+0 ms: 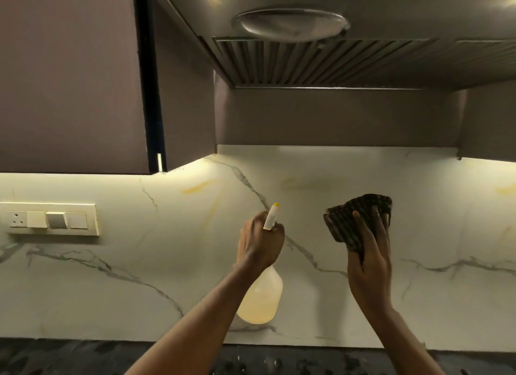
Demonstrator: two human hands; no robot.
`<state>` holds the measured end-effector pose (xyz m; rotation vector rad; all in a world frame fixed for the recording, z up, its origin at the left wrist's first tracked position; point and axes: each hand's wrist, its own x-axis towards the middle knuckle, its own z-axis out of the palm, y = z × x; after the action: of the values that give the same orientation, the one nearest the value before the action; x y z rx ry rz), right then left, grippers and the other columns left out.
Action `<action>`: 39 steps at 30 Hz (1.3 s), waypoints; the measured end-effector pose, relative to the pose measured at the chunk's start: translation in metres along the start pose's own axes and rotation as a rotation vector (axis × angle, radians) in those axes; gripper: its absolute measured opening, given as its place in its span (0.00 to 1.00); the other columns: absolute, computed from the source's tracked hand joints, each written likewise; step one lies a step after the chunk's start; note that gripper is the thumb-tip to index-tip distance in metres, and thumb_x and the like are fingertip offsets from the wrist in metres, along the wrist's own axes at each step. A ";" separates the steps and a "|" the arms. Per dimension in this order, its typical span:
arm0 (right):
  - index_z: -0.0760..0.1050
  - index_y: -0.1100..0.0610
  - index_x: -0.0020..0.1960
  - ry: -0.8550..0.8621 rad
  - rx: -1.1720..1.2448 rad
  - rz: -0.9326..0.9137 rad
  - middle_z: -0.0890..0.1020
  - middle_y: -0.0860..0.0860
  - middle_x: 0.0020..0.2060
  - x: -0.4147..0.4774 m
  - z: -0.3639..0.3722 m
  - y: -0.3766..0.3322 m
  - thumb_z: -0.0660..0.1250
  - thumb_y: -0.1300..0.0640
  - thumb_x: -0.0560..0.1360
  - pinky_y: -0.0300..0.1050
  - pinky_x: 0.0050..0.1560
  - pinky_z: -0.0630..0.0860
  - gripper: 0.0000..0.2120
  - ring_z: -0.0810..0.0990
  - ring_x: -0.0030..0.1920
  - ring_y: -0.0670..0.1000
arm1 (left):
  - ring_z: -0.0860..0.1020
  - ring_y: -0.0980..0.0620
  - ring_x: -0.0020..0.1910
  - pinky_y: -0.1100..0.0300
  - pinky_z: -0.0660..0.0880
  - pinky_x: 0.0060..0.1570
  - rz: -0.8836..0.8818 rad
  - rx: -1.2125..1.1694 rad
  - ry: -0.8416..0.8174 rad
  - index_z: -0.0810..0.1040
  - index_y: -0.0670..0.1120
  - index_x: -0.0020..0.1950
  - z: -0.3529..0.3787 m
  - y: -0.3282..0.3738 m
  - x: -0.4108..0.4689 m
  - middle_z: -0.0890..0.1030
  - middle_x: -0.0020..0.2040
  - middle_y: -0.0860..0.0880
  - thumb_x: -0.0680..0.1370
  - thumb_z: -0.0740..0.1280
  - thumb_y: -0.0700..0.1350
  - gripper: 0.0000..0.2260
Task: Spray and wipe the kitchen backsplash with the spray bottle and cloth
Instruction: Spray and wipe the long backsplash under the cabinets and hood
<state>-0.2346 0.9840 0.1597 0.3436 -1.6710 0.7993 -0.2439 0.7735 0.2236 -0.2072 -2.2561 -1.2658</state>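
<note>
Backsplash [167,263], a glossy white marble-look slab veined grey and streaked yellow, seen from the head camera. The left hand [261,240] curls tight round the neck of a translucent spray bottle [261,299] of pale yellow liquid, nozzle toward the wall. The right hand [368,263] spreads flat fingers on a dark ribbed cloth [354,215], wall contact unclear. Overspray could likely reach the switch panel [53,219]; the bunched cloth might slip from unclosed fingers.
</note>
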 end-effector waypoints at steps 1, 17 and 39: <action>0.65 0.55 0.76 0.002 -0.018 0.003 0.61 0.55 0.79 0.000 -0.004 0.002 0.66 0.74 0.76 0.65 0.75 0.62 0.32 0.56 0.80 0.61 | 0.79 0.34 0.35 0.44 0.78 0.34 -0.010 -0.022 -0.015 0.65 0.48 0.33 0.004 0.005 0.000 0.73 0.29 0.45 0.68 0.58 0.48 0.06; 0.64 0.55 0.77 -0.046 0.008 0.065 0.59 0.52 0.80 -0.046 -0.010 -0.003 0.66 0.70 0.78 0.67 0.75 0.62 0.30 0.54 0.81 0.59 | 0.67 0.45 0.30 0.55 0.63 0.31 -0.024 -0.002 -0.019 0.64 0.43 0.34 0.026 -0.058 -0.065 0.71 0.29 0.47 0.74 0.62 0.42 0.10; 0.65 0.57 0.78 -0.158 0.054 0.269 0.60 0.53 0.80 -0.131 0.024 -0.029 0.67 0.70 0.78 0.66 0.76 0.61 0.30 0.53 0.81 0.57 | 0.69 0.52 0.30 0.60 0.63 0.30 -0.316 0.126 -0.078 0.66 0.47 0.34 -0.030 -0.178 -0.168 0.73 0.33 0.48 0.77 0.63 0.39 0.13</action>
<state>-0.1999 0.9221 0.0436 0.2259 -1.8716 1.0401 -0.1593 0.6718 0.0156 0.1558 -2.4975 -1.2811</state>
